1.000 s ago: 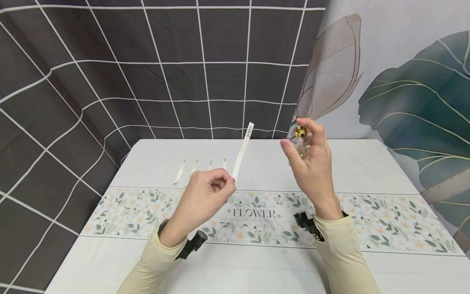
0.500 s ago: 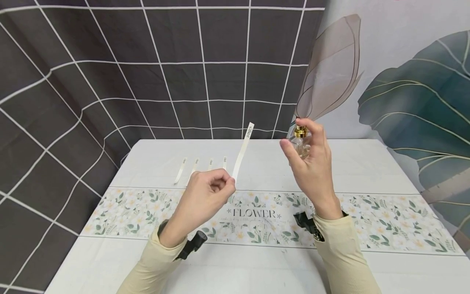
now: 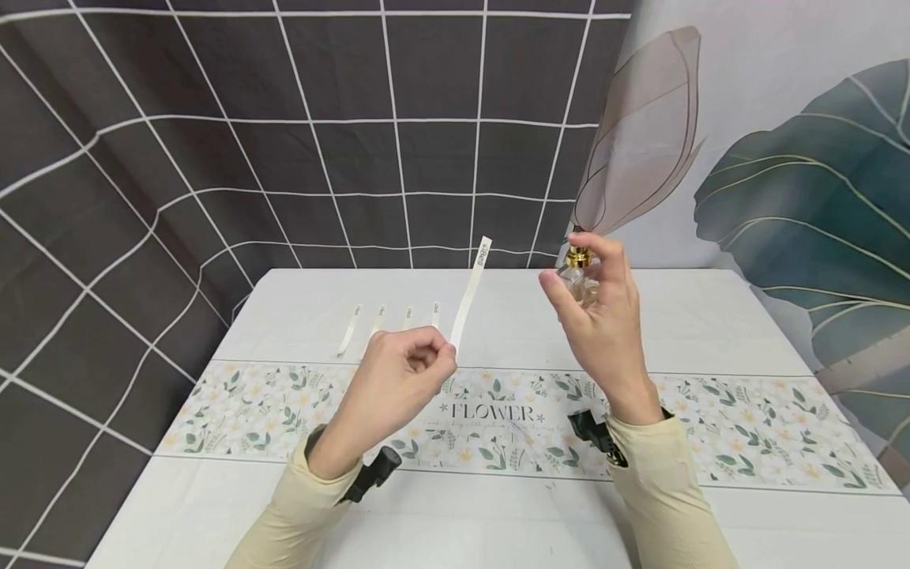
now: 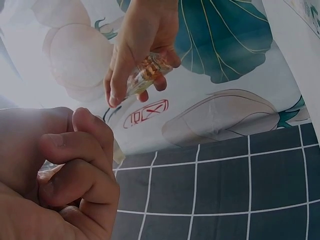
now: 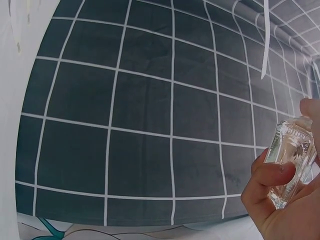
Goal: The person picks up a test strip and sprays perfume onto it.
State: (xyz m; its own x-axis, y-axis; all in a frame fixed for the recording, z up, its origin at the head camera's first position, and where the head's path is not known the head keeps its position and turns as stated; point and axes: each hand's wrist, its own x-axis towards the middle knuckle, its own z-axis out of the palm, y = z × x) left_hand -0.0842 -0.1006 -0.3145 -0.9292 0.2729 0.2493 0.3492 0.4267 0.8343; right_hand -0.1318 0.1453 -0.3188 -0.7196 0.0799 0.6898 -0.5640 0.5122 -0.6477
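My left hand (image 3: 401,367) pinches the lower end of a white paper scent strip (image 3: 469,296) with dark print near its top. The strip slants up and to the right, raised over the table. Off to the right, my right hand (image 3: 604,324) grips a clear glass perfume bottle (image 5: 290,150) with a gold collar. Its index finger rests on top of the sprayer, and the thumb lies along the glass. In the head view a gap separates bottle and strip. The right wrist view shows the bottle's faceted side and the hanging strip (image 5: 266,45).
Several more white strips (image 3: 349,332) lie in a row on the table behind the left hand, partly hidden by it. A floral band lettered FLOWER (image 3: 492,413) crosses the white tabletop (image 3: 526,521). A dark grid curtain (image 3: 341,158) hangs behind.
The perfume bottle has tipped slightly left toward the strip, and the right index finger has dropped a little. The left hand and its strip stay where they were.
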